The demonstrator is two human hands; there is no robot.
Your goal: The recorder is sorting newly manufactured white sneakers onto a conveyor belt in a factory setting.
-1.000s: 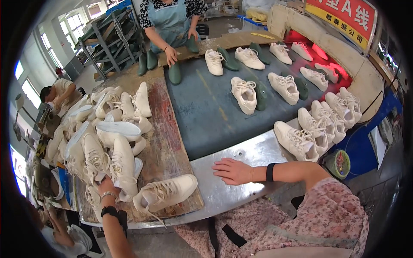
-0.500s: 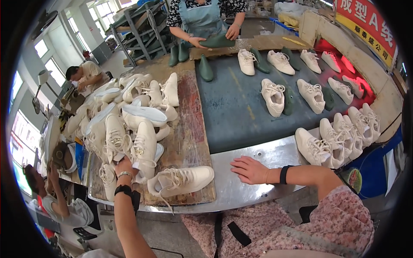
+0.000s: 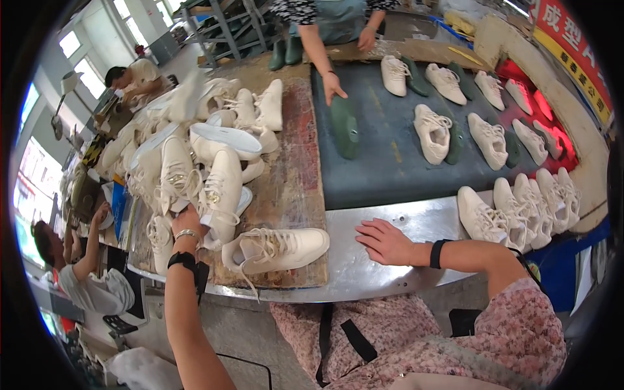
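left hand (image 3: 186, 222) deeper among sneakers (image 3: 221, 188)

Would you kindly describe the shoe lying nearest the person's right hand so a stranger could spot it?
Find the worn wooden board left of the metal table edge. At its near edge lies a cream laced sneaker, on its side, alone, apart from the heap behind.

Matt cream sneaker (image 3: 276, 249) lies on worn wooden board (image 3: 286, 188), beside shiny metal ledge (image 3: 390, 260).

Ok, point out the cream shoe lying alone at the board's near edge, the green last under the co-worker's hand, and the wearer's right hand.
Cream shoe (image 3: 276, 249), head view, laced upper.
Green last (image 3: 344, 127), head view, its middle.
Right hand (image 3: 383, 242), head view, back of hand.
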